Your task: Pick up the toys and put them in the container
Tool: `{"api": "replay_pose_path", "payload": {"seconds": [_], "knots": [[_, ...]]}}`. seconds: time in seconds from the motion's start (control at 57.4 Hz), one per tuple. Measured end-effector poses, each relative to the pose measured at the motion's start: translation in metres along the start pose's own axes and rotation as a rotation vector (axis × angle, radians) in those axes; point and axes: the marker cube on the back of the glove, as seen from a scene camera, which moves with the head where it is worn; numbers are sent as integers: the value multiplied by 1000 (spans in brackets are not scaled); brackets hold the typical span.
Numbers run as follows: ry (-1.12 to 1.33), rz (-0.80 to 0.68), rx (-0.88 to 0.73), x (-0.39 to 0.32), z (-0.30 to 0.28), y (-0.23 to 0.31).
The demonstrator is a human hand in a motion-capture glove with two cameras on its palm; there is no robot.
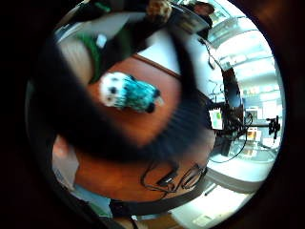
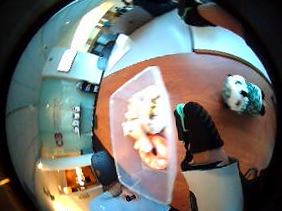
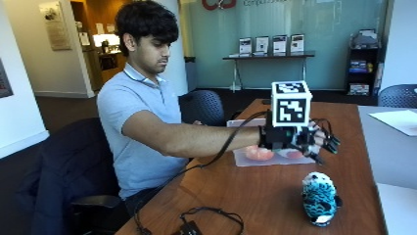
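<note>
A teal and white plush toy (image 3: 319,198) stands on the brown table (image 3: 261,196), near its front right; it also shows in the palm views (image 1: 127,91) (image 2: 241,94). Behind it is a clear plastic container (image 3: 242,159) (image 2: 121,137) holding a pink toy (image 3: 259,153) and other pale toys (image 2: 144,110). My gloved right hand (image 3: 306,137) hovers above the table at the container's near end, over and behind the plush. Its fingers (image 3: 326,139) are spread and hold nothing. Blurred black fingers (image 1: 186,95) cross the little finger side view.
A black cable with a small box (image 3: 196,223) (image 1: 167,179) lies at the table's front edge. A white sheet (image 3: 397,120) lies on the pale table to the right. An office chair (image 3: 202,105) stands behind the person's arm.
</note>
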Motion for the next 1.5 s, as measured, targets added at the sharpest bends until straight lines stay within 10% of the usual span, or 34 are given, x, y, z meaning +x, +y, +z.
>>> {"api": "replay_pose_path", "payload": {"seconds": [0.331, 0.801, 1.166, 1.497], "knots": [[121, 166, -207, 57, 101, -18], [-48, 67, 138, 50, 48, -22], [-262, -308, 330, -72, -94, 41], [-88, -615, 105, -181, -59, 116]]}}
